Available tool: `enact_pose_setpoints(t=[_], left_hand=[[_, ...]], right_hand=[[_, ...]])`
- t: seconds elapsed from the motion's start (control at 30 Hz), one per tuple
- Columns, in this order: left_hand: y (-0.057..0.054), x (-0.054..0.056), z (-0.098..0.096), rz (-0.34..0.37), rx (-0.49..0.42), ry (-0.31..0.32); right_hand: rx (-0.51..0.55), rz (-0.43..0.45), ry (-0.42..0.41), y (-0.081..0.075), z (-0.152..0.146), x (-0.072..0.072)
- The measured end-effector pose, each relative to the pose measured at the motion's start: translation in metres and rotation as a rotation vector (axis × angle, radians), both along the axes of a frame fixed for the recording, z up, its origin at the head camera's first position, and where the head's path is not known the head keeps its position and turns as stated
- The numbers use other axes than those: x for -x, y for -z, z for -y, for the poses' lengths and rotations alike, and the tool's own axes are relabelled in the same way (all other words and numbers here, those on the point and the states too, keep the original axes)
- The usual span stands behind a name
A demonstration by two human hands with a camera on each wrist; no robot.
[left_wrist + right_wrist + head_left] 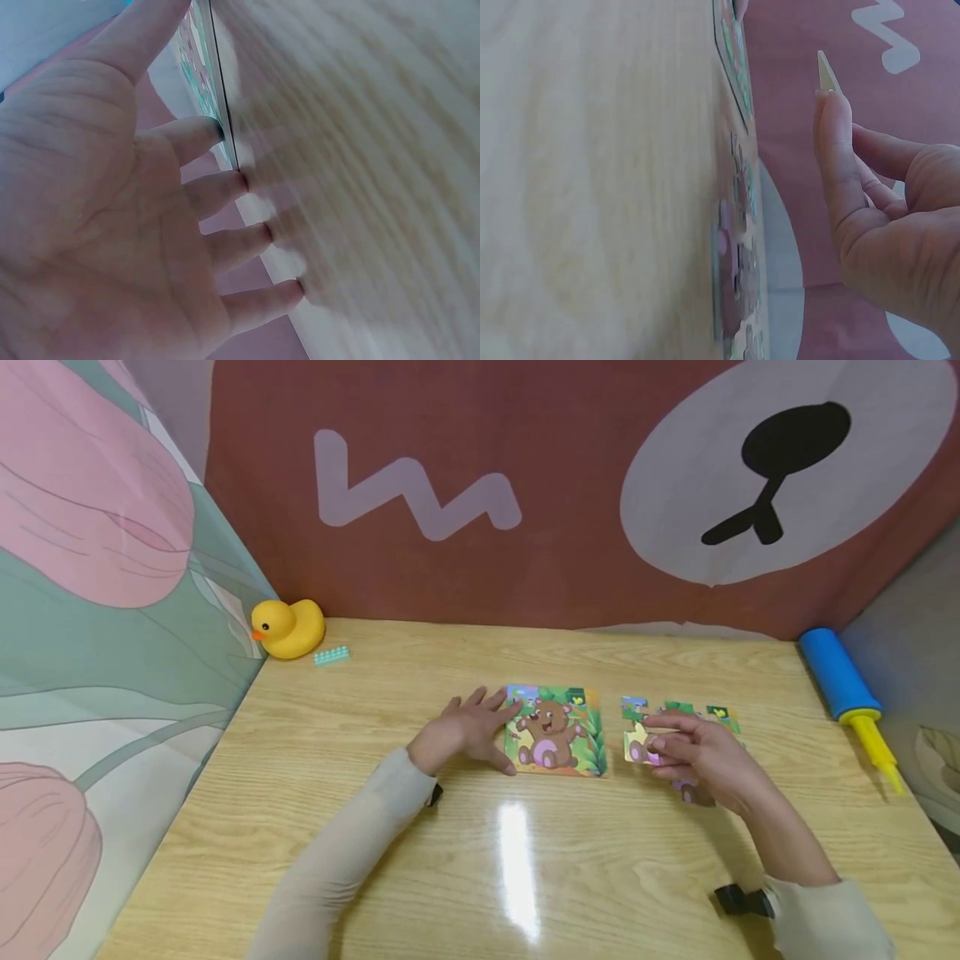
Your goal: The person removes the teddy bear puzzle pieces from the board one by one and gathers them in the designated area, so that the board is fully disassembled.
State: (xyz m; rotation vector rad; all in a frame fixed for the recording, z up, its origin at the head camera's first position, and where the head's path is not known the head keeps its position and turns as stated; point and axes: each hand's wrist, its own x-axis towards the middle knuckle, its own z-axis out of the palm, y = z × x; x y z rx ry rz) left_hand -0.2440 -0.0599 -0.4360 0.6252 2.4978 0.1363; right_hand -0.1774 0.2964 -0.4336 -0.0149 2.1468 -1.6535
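Note:
A square bear picture board (553, 731) lies flat on the table. My left hand (472, 727) rests at its left side with fingers spread, thumb near the lower left corner; in the left wrist view the fingertips (259, 234) meet the tabletop and the board's edge. My right hand (708, 756) pinches a jigsaw piece (637, 747) between thumb and fingers, raised above the table; a thin corner of the piece (826, 73) shows past the fingertips in the right wrist view. Several loose jigsaw pieces (634, 707) lie under and around this hand, some partly hidden by it.
A yellow rubber duck (288, 628) and a mint toy brick (332, 656) stand at the back left. A blue and yellow hand pump (847, 689) lies at the right edge. A brown fabric backdrop (562, 585) rises behind the table.

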Motion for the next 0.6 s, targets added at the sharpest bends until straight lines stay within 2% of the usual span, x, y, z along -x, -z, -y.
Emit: enact_pose_setpoints(t=[0.33,0.6], left_hand=[[-0.001,0.001,-0.001,0.005,-0.009,-0.003],[-0.002,0.0,-0.001,0.0,0.002,0.004]], right_hand=[[0.017,0.033,0.024,0.007,-0.007,-0.012],[0.007,0.05,-0.03,0.016,-0.013,-0.021]])
